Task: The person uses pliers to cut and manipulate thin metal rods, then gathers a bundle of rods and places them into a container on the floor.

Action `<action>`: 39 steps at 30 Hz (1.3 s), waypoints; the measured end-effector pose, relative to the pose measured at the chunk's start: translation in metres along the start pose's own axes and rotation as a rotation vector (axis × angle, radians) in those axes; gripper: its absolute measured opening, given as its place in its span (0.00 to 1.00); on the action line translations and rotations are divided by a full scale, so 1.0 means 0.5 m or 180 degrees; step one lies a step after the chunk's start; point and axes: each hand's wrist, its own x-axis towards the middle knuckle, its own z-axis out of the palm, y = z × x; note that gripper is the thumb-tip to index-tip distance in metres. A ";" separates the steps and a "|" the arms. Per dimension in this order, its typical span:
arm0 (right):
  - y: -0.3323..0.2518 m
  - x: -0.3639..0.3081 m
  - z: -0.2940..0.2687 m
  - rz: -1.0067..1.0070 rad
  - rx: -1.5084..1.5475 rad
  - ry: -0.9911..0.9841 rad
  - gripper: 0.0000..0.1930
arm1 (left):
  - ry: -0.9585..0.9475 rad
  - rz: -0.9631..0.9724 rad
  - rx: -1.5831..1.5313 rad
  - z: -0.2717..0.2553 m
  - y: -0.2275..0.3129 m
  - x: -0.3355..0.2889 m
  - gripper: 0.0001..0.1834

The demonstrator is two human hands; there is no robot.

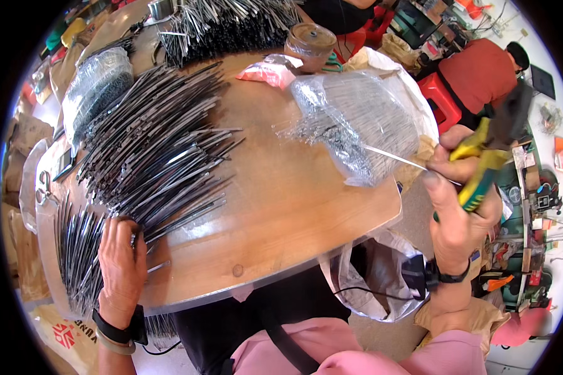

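Observation:
My left hand (pixel 120 259) lies over the near end of a pile of thin dark wires (pixel 78 250), at the table's left. Its fingers are curled down onto them, and a short dark piece shows by the thumb. At the right, off the table's edge, my right hand (pixel 458 209) grips pliers (pixel 485 178) with yellow and green handles, their dark jaws pointing up. A thin pale wire (pixel 394 156) runs from its thumb and fingers leftward over a clear plastic bag (pixel 375 119) of fine wires. A larger heap of dark wires (pixel 150 137) lies beyond my left hand.
On the wooden table (pixel 281 219) lie scissors (pixel 45 189), a pink-and-white packet (pixel 269 70), a round container (pixel 309 44), a plastic-wrapped bundle (pixel 98 87) and another wire stack (pixel 231 31). An open white sack (pixel 381 275) hangs below its near edge. A person in red (pixel 481 72) sits far right.

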 end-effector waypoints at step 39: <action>-0.039 -0.114 0.221 -0.1105 0.0318 -0.2755 0.15 | -0.1976 -0.2761 -0.4553 -0.005 0.218 -0.138 0.05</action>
